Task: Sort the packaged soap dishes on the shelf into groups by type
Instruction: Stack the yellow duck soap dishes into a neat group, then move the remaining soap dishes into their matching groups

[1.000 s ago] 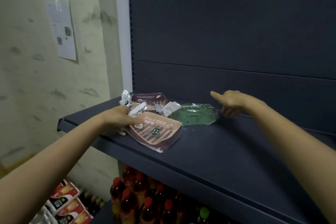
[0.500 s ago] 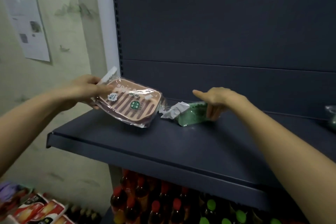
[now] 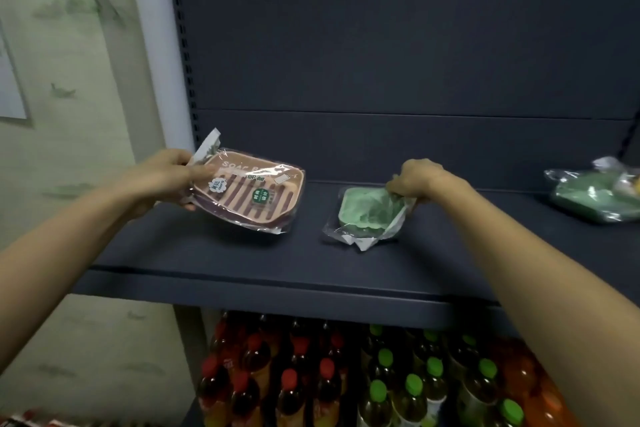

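The left hand [image 3: 166,180] grips a pink soap-dish pack [image 3: 249,196]; the right hand [image 3: 420,178] pinches a green soap-dish pack [image 3: 367,215]. A second green pack [image 3: 595,199] lies well rightward.

Dim, flat indoor light, soft focus throughout, glare on plastic wrap [image 3: 277,172], wide-angle bending at edges

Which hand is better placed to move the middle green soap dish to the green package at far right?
Right. The right hand grips the wrapper of the green soap dish and is nearer the green package at far right. The left hand holds the pink soap dish.
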A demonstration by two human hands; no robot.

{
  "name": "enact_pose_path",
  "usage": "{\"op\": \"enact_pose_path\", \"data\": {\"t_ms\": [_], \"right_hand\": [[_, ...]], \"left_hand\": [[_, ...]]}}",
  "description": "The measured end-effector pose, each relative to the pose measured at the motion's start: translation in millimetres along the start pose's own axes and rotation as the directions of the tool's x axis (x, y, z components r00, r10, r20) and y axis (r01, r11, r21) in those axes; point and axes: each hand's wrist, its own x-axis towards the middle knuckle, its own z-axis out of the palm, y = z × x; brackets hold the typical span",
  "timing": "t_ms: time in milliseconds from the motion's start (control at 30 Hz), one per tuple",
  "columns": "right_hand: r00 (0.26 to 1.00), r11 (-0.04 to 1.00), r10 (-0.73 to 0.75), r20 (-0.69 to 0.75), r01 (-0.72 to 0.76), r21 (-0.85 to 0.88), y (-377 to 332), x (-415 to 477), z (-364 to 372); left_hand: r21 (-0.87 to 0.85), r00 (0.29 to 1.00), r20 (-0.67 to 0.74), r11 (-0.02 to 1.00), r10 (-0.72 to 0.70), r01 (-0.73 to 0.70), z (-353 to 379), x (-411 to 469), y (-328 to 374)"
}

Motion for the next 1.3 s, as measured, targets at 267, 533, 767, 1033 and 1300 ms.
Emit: {"op": "enact_pose_path", "data": {"t_ms": [267, 533, 767, 1033, 1300], "right_hand": [[0.972, 0.993, 0.001, -0.235, -0.03, -0.118, 85, -48, -29], [0.938, 0.971, -0.042, -0.345, -0.043, -0.234, 200, -89, -70], [0.898, 0.965, -0.099, -0.429, -0.019, -0.262, 312, -124, -112], [0.865, 0.96, -0.124, -0.486, -0.019, -0.279, 436, -158, -154], [0.87, 0.98, -0.048, -0.49, -0.053, -0.191, 548, -173, -177]], "left_hand": [[-0.094, 0.984, 0.125, 0.989, 0.127, -0.115, 70, 7, 40], [-0.141, 0.949, 0.212, 0.968, 0.234, -0.208, 169, -12, 101], [-0.181, 0.933, 0.259, 0.961, 0.25, -0.208, 264, -47, 154], [-0.196, 0.929, 0.224, 0.947, 0.294, -0.253, 366, -97, 215], [-0.203, 0.912, 0.241, 0.936, 0.333, -0.288, 449, -124, 283]]}}
